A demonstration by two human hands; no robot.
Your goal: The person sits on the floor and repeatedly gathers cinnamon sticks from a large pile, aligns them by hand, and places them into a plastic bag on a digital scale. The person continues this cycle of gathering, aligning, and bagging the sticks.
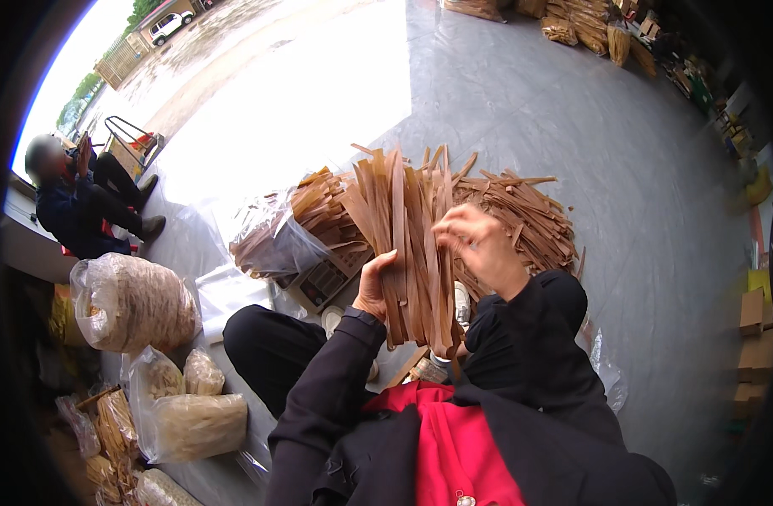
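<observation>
My left hand (375,287) grips an upright bundle of thin brown wooden strips (403,228) from its left side, near the lower half. My right hand (479,244) is at the bundle's right edge, fingers curled on a few strips near the top. Behind the bundle a large loose pile of the same strips (521,215) lies on the grey plastic sheet (572,110). My knees in black trousers sit below the bundle.
A clear plastic bag with strips (273,240) lies left of the pile, a small scale (327,278) beside it. Filled plastic bags (134,304) stand at the left. Another person (83,202) sits at the far left. Cardboard boxes (753,337) line the right side.
</observation>
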